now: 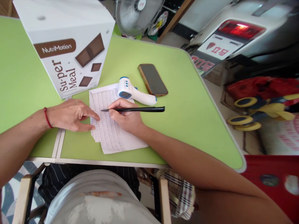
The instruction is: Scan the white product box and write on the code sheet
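Note:
A black pen (pixel 144 109) is gripped by my right hand (pixel 127 117), its tip at a sheet of paper (pixel 112 140) covered with rows of small handwriting. The sheet lies on other sheets whose edges show at the left. My left hand (pixel 72 115), with a red cord at the wrist, rests at the paper's left edge, index finger and thumb stretched out onto it and holding nothing. Just beyond my right hand a white and blue infrared thermometer (pixel 134 92) lies across the paper's top. A dark phone (pixel 153 79) in a brown case lies further right.
A tall white NutriMotion box (pixel 67 56) stands on the green folding table (pixel 187 118) at the back left. Behind the table are a fan (pixel 133 15) and a white motor scooter (pixel 240 28). A yellow and blue object (pixel 259 110) is at the right.

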### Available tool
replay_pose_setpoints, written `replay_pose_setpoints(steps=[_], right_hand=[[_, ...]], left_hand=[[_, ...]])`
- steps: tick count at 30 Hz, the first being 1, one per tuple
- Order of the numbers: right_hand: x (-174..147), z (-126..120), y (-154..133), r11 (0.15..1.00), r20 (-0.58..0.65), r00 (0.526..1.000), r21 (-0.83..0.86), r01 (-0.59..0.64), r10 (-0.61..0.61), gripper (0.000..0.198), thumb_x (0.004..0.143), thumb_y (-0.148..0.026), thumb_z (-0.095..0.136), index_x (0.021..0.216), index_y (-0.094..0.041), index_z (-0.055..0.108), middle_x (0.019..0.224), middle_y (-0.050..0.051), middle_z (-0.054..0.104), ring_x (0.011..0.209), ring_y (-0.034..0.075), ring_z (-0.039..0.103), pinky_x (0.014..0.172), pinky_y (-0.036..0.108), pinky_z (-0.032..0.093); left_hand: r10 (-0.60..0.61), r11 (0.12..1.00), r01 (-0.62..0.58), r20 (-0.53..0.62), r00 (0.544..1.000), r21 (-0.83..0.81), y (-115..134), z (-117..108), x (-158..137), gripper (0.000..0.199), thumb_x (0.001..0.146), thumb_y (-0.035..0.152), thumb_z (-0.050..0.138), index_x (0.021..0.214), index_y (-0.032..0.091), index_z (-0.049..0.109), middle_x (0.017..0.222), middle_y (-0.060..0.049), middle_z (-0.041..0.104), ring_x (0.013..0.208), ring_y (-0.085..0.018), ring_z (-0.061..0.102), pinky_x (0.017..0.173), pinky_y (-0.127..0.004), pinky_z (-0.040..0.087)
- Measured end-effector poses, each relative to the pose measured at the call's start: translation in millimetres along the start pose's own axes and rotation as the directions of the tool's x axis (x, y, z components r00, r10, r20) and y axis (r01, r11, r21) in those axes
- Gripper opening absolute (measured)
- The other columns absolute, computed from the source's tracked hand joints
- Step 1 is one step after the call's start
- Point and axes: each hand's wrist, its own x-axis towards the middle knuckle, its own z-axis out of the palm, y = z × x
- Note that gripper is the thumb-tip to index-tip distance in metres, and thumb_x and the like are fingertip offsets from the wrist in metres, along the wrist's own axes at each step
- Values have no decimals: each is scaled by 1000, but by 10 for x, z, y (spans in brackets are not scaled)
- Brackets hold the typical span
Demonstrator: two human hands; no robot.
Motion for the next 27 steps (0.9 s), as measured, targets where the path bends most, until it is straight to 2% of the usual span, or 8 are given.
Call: replay_pose_setpoints(steps=[5,12,20,27], right_hand=[[-13,-1,-17,1000,16,1000,8,7,-8,5,70,-17,54,67,-20,58,56,-5,54,48,7,42,45,22,37],[-16,12,-34,1000,26,1000,27,-3,3,7,70,-16,54,63,-20,56,54,-5,54,48,7,42,44,22,35],[-25,-7,-14,1000,96,995,-12,-12,13,5,71,-17,54,67,-20,56,58,-4,56,51,9,46,46,23,38],[-28,-13,-32,1000,85,996,-16,5,-4,7,70,-16,53,65,-20,54,56,-5,56,49,8,46,46,22,36]], left_hand=[[20,1000,-20,-19,1000,10,-4,7,-1,28,82,32,64,106,23,73,58,2,60,47,-8,48,48,-21,27],[-29,1000,29,0,1000,-5,15,-5,3,30,80,34,65,107,24,73,58,2,59,47,-9,49,48,-21,27],[-29,999,29,4,1000,-16,11,-1,-5,30,80,34,65,107,24,73,55,3,55,46,-9,47,49,-20,27],[-37,999,37,5,999,-12,19,-8,-5,30,80,33,65,108,24,73,56,3,56,46,-8,46,49,-20,27]])
